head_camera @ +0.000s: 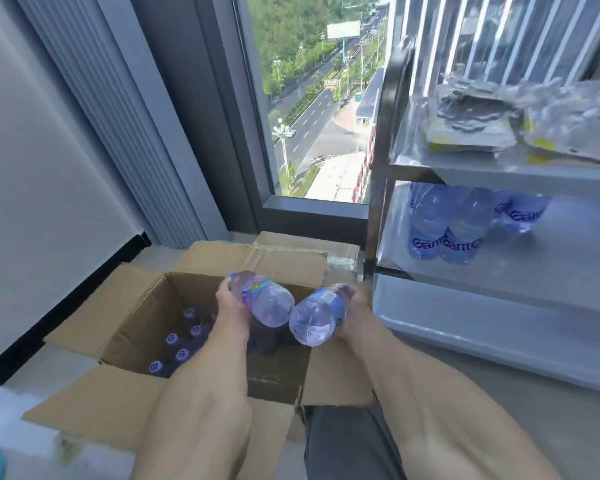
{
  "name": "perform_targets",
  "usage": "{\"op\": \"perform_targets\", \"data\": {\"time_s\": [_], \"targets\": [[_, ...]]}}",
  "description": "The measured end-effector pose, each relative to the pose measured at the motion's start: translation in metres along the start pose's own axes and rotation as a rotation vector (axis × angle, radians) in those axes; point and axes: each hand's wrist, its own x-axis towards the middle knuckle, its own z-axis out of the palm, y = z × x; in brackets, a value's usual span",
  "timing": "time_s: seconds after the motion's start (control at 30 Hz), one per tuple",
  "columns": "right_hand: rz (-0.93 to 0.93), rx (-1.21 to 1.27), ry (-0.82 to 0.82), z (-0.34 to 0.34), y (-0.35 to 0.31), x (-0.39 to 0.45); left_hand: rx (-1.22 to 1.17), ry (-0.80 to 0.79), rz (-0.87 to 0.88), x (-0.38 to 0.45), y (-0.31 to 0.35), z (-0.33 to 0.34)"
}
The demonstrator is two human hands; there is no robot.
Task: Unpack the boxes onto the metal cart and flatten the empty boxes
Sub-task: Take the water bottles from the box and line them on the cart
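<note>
Nearest the camera, two bare forearms reach forward over a grey trouser leg (pixel 347 445) toward an open cardboard box (pixel 136 313) on the floor. Its four flaps are folded outward, the near-right flap lying just under the right forearm, the left flap pointing toward the black skirting (pixel 66 306) of the white wall.

The left hand (pixel 227 299) is wrapped round the neck end of a water bottle (pixel 264 299) with a colourful label, held tilted above the box opening. The right hand (pixel 352 313) grips a second water bottle (pixel 317 317) by its upper part, base turned toward the camera (the two bottles sit just beside each other, nearly touching). Below the left forearm, purple bottle caps (pixel 177 348) stand in the left part of the box; the part under the hands is dark and hard to read.

Just right of the right hand rises the metal cart (pixel 499 296), its lower shelf edge near the wrist. On the middle shelf stand wrapped water bottles (pixel 444 233), with bare shelf to their right. The top shelf carries crumpled plastic packets (pixel 471 126). Beyond the box, a second closed box (pixel 309 242) sits against the window frame (pixel 312 213).
</note>
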Motion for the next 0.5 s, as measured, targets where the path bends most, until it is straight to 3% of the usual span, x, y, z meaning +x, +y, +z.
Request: {"op": "perform_targets", "data": {"time_s": [0.13,0.23,0.3,0.4,0.5], "targets": [[0.108,-0.072,0.137,-0.063,-0.015,0.014,0.301,-0.163,-0.195,-0.034,-0.028,0.040],[0.174,-0.070,0.110,-0.126,-0.026,0.070,0.532,-0.177,-0.239,-0.053,-0.052,0.068],[0.218,-0.009,0.101,-0.136,-0.042,0.031,0.620,-0.198,-0.205,-0.065,-0.069,0.081],[0.115,0.092,0.046,-0.144,-0.062,-0.034,0.691,-0.276,-0.089,-0.095,-0.086,0.103],[0.110,0.232,0.061,-0.174,-0.074,-0.051,0.691,-0.313,-0.073,-0.126,-0.101,0.128]]}}
